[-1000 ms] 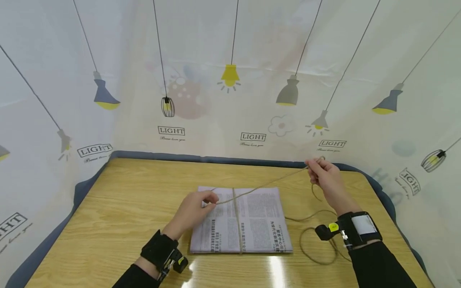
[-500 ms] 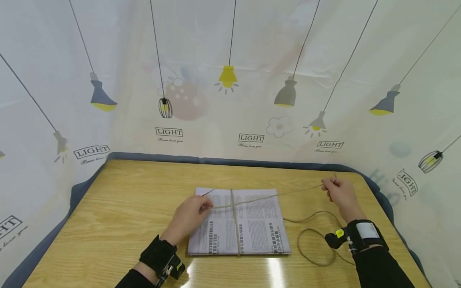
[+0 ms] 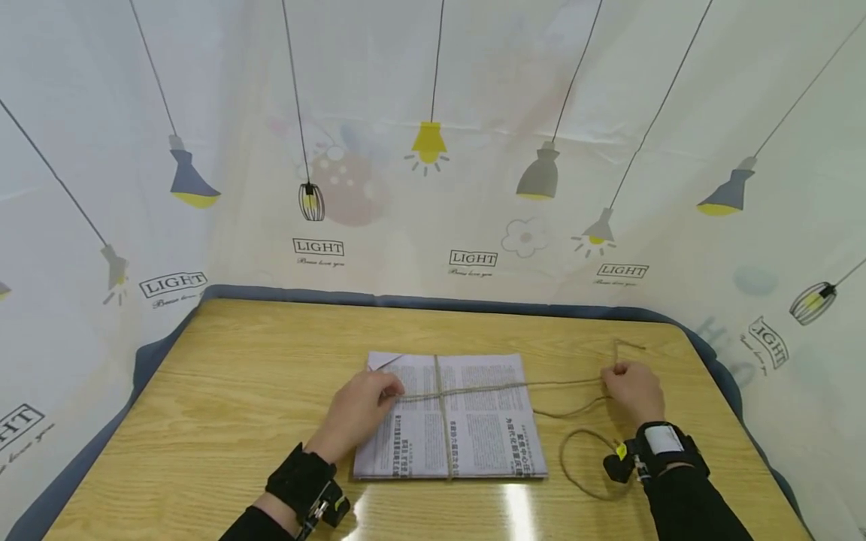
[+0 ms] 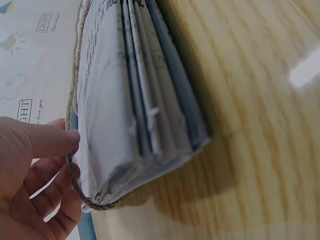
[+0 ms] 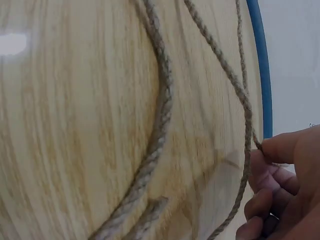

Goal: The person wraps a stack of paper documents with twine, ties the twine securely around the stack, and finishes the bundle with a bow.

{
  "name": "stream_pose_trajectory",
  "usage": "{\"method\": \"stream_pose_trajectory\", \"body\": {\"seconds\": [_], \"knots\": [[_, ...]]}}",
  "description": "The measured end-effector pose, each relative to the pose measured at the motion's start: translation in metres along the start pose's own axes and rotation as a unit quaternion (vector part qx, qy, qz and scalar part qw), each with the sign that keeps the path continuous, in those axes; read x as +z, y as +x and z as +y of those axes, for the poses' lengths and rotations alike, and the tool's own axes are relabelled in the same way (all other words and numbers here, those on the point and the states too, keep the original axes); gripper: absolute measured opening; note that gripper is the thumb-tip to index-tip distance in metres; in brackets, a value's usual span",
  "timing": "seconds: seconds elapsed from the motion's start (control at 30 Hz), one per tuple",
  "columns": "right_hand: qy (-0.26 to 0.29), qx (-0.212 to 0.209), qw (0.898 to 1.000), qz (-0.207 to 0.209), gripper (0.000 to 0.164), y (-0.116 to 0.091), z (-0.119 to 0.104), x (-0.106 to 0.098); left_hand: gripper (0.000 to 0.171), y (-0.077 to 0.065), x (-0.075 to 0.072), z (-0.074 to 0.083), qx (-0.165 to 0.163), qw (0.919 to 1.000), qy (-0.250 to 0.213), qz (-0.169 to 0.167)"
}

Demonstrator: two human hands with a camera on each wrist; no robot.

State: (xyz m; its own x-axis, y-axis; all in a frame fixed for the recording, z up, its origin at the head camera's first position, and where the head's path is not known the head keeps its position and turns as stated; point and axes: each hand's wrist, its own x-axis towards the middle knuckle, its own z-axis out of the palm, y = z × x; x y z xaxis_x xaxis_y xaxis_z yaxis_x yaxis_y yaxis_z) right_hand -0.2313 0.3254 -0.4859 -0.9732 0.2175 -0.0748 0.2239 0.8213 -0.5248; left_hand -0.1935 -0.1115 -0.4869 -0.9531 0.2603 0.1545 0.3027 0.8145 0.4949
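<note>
A folded stack of newspapers lies on the table with brown twine running over it front to back. A second stretch of the twine crosses the stack sideways. At the stack's left edge, my left hand pinches this stretch; the left wrist view shows the twine between thumb and fingers, bending round under the stack's corner. Right of the stack, low over the table, my right hand pinches the other part, and a short free end sticks up beyond it. Thumb and fingertip close on the twine in the right wrist view.
Loose loops of twine lie on the wooden table to the right of the stack, under the right wrist. A cut end shows there. Behind the table hangs a pale curtain printed with lamps.
My right hand has drawn the twine out to the right and come down toward the table, so the sideways stretch now lies lower across the newspapers. The left hand stays at the left edge.
</note>
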Motion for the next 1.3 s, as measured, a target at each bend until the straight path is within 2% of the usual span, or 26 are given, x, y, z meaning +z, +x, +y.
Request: {"method": "stream_pose_trajectory", "body": {"seconds": [0.27,0.5,0.73,0.97,1.07,1.13,1.3], "knots": [[-0.026,-0.012,0.999,-0.016,0.035,-0.005,0.005,-0.004,0.011,-0.001,-0.003,0.003,0.008,0.9996,-0.008,-0.024],[-0.038,-0.012,0.999,-0.009,0.041,-0.010,0.013,-0.007,0.011,0.000,-0.001,0.002,0.015,0.9995,-0.007,-0.027],[-0.046,-0.008,0.999,-0.016,0.034,-0.011,0.021,-0.005,0.012,0.000,0.001,0.003,0.014,0.9995,-0.003,-0.026],[-0.076,-0.011,0.997,-0.031,0.049,-0.010,0.020,-0.008,0.011,0.000,-0.001,0.003,0.010,0.9997,-0.003,-0.022],[-0.077,-0.043,0.995,-0.035,0.053,-0.010,0.019,-0.009,0.011,0.000,-0.002,0.003,0.005,0.9998,-0.012,-0.017],[-0.068,-0.087,0.993,-0.042,0.051,-0.009,0.018,-0.009,0.011,0.001,-0.002,0.003,-0.001,0.9998,-0.012,-0.016],[-0.037,-0.183,0.979,-0.081,0.038,-0.011,0.015,-0.009,0.015,0.001,-0.005,0.005,-0.012,0.9998,-0.006,-0.011]]}}
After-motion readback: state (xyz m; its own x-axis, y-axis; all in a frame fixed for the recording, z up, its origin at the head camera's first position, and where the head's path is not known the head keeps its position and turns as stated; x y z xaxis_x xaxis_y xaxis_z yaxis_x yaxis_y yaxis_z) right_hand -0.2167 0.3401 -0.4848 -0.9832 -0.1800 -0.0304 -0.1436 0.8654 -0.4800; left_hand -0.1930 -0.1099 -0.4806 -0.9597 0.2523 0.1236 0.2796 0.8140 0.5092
